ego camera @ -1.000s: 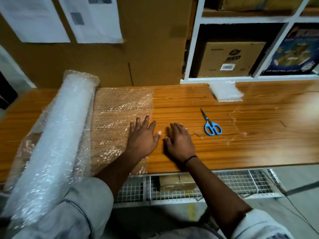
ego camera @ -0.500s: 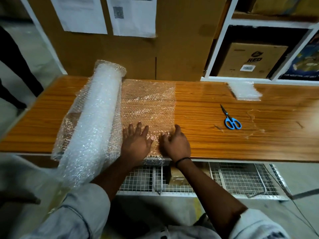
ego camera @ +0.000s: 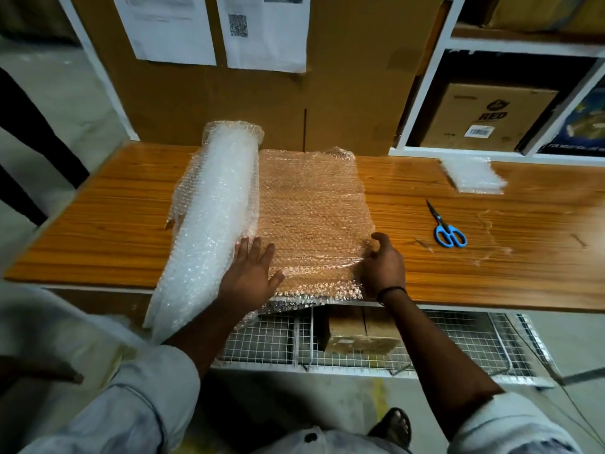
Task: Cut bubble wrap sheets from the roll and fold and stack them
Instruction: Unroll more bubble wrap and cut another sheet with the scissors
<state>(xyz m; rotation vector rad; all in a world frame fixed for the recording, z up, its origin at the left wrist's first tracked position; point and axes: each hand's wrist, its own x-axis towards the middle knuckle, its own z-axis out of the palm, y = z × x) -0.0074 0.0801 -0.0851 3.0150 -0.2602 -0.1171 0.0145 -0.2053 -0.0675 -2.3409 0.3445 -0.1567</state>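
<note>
A thick roll of bubble wrap (ego camera: pixel 212 217) lies lengthwise on the wooden table (ego camera: pixel 108 231), its near end hanging over the front edge. A stretch of unrolled bubble wrap (ego camera: pixel 311 204) lies flat to its right, still joined to the roll. My left hand (ego camera: pixel 252 273) rests flat with fingers spread on the sheet beside the roll. My right hand (ego camera: pixel 383 263) grips the sheet's right edge near the front corner, where the film is pulled taut. Blue-handled scissors (ego camera: pixel 447 229) lie shut on the table to the right. A folded bubble wrap piece (ego camera: pixel 473 175) lies at the back right.
A cardboard panel with pinned papers (ego camera: pixel 262 77) stands behind the table. White shelving (ego camera: pixel 491 103) with boxes is at the back right. A wire-mesh rack (ego camera: pixel 360 342) holding a box sits under the table. Bits of clear tape (ego camera: pixel 491 237) mark the tabletop right of the scissors.
My right hand has moved right along the sheet to its right edge and closed on it. My left hand slid toward the roll. More sheet lies unrolled than a second ago.
</note>
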